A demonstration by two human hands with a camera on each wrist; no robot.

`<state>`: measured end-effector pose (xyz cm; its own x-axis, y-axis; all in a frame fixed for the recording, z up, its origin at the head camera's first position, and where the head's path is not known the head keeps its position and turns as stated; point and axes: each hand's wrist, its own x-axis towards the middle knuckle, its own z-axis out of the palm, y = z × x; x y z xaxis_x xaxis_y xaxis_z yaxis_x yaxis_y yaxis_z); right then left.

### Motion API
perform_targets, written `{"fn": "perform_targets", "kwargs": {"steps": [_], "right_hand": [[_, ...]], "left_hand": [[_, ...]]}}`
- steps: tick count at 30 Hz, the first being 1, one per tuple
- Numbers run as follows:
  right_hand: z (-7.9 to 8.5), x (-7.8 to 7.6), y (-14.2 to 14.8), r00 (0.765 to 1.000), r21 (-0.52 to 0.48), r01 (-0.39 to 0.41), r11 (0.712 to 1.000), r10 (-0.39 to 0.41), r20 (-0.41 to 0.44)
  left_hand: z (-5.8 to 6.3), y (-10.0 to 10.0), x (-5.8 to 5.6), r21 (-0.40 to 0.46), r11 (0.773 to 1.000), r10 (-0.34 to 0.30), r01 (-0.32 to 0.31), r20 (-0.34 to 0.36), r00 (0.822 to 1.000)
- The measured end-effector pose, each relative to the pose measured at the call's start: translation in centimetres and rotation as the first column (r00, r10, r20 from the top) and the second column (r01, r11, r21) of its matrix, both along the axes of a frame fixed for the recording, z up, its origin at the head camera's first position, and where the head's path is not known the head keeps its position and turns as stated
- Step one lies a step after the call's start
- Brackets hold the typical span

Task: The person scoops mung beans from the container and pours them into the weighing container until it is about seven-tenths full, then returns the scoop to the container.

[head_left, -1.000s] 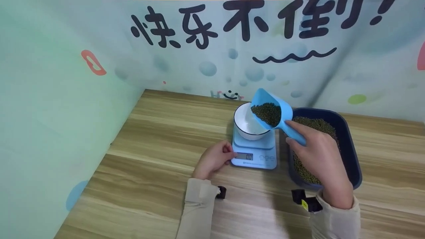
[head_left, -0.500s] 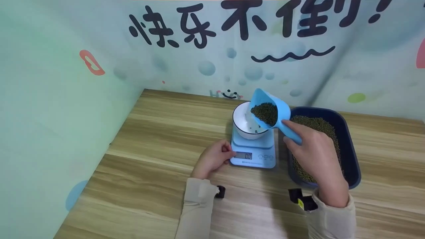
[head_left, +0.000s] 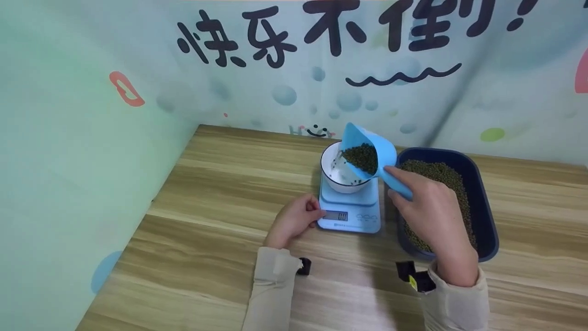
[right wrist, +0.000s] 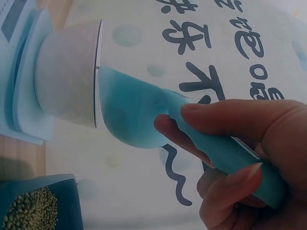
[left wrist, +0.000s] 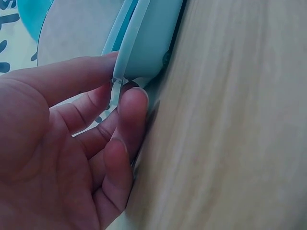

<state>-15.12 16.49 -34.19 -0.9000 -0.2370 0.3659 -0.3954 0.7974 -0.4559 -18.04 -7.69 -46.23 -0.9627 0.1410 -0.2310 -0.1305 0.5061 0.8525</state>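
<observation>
My right hand (head_left: pixel 434 216) grips the handle of a light blue scoop (head_left: pixel 385 151), which holds dark green beans (head_left: pixel 362 158). The scoop tilts left over a white, dark-rimmed bowl (head_left: pixel 343 187). Several loose beans show inside that bowl. Under it is a light blue kitchen scale (head_left: pixel 367 226), whose display reads zeros. In the right wrist view the scoop's lip (right wrist: pixel 106 86) is right at the bowl's rim. My left hand (head_left: pixel 294 218) pinches the scale's left front corner. The left wrist view has the thumb on the upper edge and curled fingers (left wrist: pixel 132 108) beneath.
A dark blue tub (head_left: pixel 488 220) of green beans stands just right of the scale, partly behind my right forearm. Behind the wooden table (head_left: pixel 220 193) hangs a printed backdrop (head_left: pixel 257 82) with large dark characters. A pale green wall (head_left: pixel 55 161) borders the left.
My right hand has moved slightly left with the scoop. Beans have started dropping into the bowl, which looked bare a second ago. The left hand stays at the scale.
</observation>
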Motion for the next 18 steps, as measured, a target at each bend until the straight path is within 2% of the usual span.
{"fn": "perform_targets", "kwargs": {"steps": [6,18], "right_hand": [[-0.19,-0.07,-0.02,1.000,0.002,0.007,1.000,-0.007,-0.009],[-0.25,-0.05,0.01,1.000,0.007,0.009,1.000,-0.009,-0.030]], "left_hand": [[-0.08,-0.13,0.16,0.023,1.000,0.012,-0.013,0.014,1.000],[0.15,0.04,0.06,-0.024,1.000,-0.014,0.015,0.015,1.000]]}}
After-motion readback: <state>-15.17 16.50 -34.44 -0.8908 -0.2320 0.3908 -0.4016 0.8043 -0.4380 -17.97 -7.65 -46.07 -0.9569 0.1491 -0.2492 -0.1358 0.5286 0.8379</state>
